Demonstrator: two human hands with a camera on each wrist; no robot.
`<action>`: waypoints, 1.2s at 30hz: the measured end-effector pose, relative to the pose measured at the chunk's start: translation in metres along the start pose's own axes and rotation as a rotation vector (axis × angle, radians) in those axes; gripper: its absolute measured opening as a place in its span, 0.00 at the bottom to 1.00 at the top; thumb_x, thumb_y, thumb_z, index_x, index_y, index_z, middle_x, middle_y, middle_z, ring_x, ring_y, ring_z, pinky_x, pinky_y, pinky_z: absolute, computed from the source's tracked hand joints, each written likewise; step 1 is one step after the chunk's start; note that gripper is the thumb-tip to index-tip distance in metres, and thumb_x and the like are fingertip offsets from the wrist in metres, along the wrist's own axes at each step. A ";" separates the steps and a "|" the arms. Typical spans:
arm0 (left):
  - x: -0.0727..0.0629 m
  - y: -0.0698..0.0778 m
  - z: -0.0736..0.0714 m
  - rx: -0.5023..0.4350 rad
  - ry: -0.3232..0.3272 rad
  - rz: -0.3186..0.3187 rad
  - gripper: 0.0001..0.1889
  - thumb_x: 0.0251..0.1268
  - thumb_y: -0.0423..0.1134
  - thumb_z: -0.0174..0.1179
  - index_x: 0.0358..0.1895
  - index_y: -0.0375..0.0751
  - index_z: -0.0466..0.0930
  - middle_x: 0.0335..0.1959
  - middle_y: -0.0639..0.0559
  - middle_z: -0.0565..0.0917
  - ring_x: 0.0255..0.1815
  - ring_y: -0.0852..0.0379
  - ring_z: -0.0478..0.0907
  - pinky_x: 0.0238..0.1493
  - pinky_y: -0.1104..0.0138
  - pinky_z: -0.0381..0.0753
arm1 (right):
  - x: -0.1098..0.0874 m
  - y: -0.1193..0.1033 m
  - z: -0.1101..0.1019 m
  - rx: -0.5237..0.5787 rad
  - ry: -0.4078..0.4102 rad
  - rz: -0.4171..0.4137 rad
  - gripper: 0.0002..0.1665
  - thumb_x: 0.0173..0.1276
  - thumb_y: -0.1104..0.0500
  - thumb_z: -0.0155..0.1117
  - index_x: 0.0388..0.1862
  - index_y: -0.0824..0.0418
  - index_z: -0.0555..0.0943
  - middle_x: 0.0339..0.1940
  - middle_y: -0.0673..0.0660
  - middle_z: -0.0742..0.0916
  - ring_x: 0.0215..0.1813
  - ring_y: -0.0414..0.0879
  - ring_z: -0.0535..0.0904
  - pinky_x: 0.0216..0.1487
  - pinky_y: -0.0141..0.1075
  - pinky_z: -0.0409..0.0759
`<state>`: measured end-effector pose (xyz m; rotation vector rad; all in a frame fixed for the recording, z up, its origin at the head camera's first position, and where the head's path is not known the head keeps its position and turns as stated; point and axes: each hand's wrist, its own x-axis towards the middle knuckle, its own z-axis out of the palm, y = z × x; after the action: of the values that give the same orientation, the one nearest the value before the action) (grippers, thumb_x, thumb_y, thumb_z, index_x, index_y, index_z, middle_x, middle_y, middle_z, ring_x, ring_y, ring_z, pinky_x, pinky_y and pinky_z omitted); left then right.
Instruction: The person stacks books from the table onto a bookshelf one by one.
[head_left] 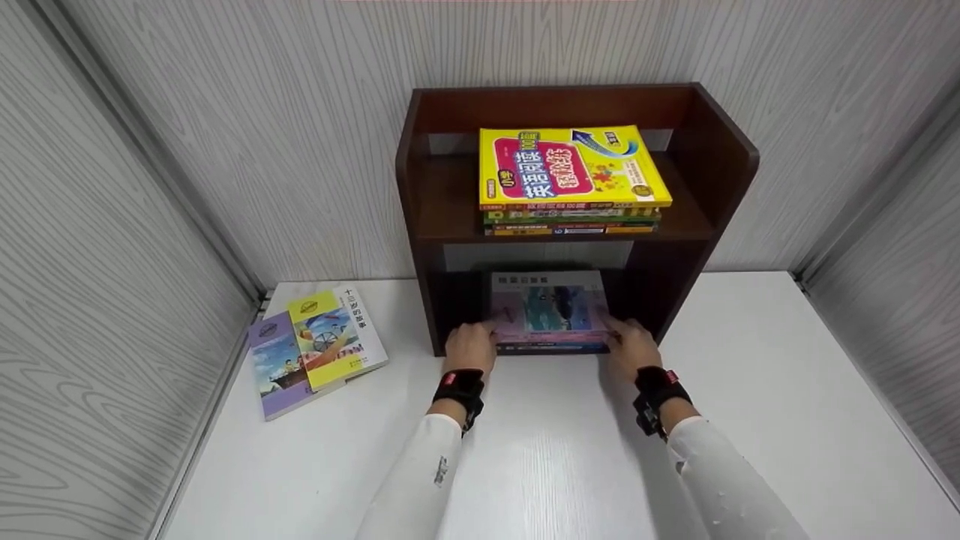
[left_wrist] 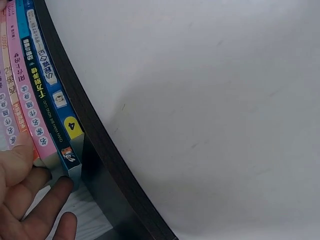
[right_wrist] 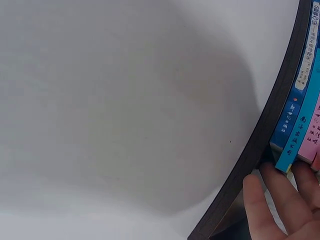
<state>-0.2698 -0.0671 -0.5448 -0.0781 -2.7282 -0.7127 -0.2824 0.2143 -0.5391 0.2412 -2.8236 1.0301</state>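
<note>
In the head view, a stack of books [head_left: 559,309] lies on the lower shelf, a grey-white cover with a blue picture on top. My left hand [head_left: 471,347] is at the stack's left front corner. Its thumb rests by the pink spine [left_wrist: 31,80] in the left wrist view, and its other fingers [left_wrist: 47,202] spread along the book ends. At the right front corner is my right hand [head_left: 634,351]. In the right wrist view its fingers [right_wrist: 285,195] reach out straight to the ends of the blue books [right_wrist: 295,135]; its thumb is out of that view.
The dark wooden bookshelf [head_left: 731,142] stands against the back wall. On its upper shelf lies a book pile topped by a yellow book [head_left: 574,169]. Left of it on the white table [head_left: 540,450], a yellow-covered book [head_left: 330,337] overlaps a purple-covered book [head_left: 277,367].
</note>
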 end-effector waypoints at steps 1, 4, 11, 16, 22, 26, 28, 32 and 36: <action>0.000 0.000 0.000 -0.002 0.003 0.000 0.06 0.67 0.35 0.71 0.44 0.45 0.94 0.35 0.43 0.93 0.40 0.41 0.90 0.45 0.48 0.86 | 0.000 0.000 0.000 -0.004 0.004 0.008 0.28 0.78 0.66 0.61 0.75 0.58 0.77 0.54 0.73 0.85 0.50 0.66 0.83 0.52 0.60 0.81; 0.000 0.000 0.001 -0.005 0.015 -0.001 0.06 0.67 0.35 0.71 0.43 0.45 0.94 0.35 0.43 0.93 0.40 0.41 0.90 0.43 0.49 0.86 | 0.001 0.000 0.000 -0.018 0.015 0.013 0.27 0.78 0.66 0.61 0.74 0.57 0.79 0.51 0.71 0.86 0.50 0.66 0.85 0.51 0.62 0.82; 0.000 0.000 0.001 -0.068 -0.009 -0.013 0.07 0.68 0.32 0.70 0.44 0.45 0.94 0.36 0.41 0.92 0.39 0.39 0.90 0.38 0.47 0.88 | 0.001 0.004 0.006 -0.053 0.034 -0.005 0.27 0.77 0.66 0.62 0.73 0.58 0.80 0.48 0.71 0.85 0.43 0.63 0.83 0.45 0.60 0.83; 0.001 0.000 0.002 -0.040 -0.009 0.020 0.05 0.68 0.32 0.69 0.41 0.39 0.93 0.33 0.38 0.91 0.35 0.37 0.89 0.34 0.46 0.88 | 0.002 0.006 0.009 -0.067 0.055 -0.009 0.27 0.76 0.66 0.63 0.72 0.58 0.80 0.47 0.70 0.86 0.42 0.63 0.83 0.44 0.60 0.83; 0.001 -0.001 0.004 0.009 -0.010 0.040 0.05 0.70 0.32 0.67 0.39 0.37 0.91 0.32 0.38 0.90 0.34 0.38 0.88 0.33 0.47 0.87 | 0.001 0.005 0.008 -0.069 0.050 -0.009 0.25 0.77 0.66 0.63 0.71 0.59 0.80 0.46 0.70 0.86 0.43 0.65 0.84 0.44 0.61 0.83; 0.001 -0.001 0.002 0.015 -0.021 0.051 0.06 0.71 0.33 0.67 0.37 0.35 0.91 0.31 0.38 0.90 0.33 0.38 0.88 0.33 0.47 0.87 | 0.000 0.005 0.009 -0.072 0.061 -0.022 0.26 0.76 0.67 0.63 0.71 0.59 0.81 0.45 0.70 0.85 0.39 0.63 0.83 0.41 0.61 0.83; 0.001 0.000 0.002 0.015 -0.024 0.058 0.06 0.71 0.33 0.67 0.37 0.35 0.91 0.30 0.38 0.90 0.33 0.39 0.88 0.32 0.48 0.87 | -0.001 0.005 0.010 -0.076 0.076 -0.033 0.27 0.75 0.68 0.63 0.71 0.59 0.81 0.45 0.71 0.85 0.38 0.63 0.83 0.40 0.61 0.83; 0.001 -0.001 0.004 -0.022 -0.004 0.065 0.05 0.70 0.33 0.69 0.37 0.35 0.92 0.28 0.38 0.89 0.31 0.40 0.89 0.31 0.50 0.88 | -0.001 0.006 0.013 -0.084 0.110 -0.045 0.27 0.74 0.67 0.64 0.71 0.58 0.81 0.45 0.72 0.85 0.37 0.65 0.83 0.40 0.63 0.83; 0.000 -0.004 0.008 -0.075 0.027 0.056 0.03 0.69 0.33 0.70 0.38 0.38 0.92 0.28 0.40 0.90 0.30 0.41 0.89 0.30 0.50 0.87 | -0.002 0.006 0.015 -0.084 0.093 -0.034 0.27 0.75 0.67 0.65 0.72 0.59 0.80 0.47 0.73 0.85 0.37 0.64 0.84 0.41 0.62 0.83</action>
<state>-0.2723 -0.0665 -0.5533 -0.1603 -2.6624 -0.7940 -0.2821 0.2098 -0.5544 0.2262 -2.7619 0.8895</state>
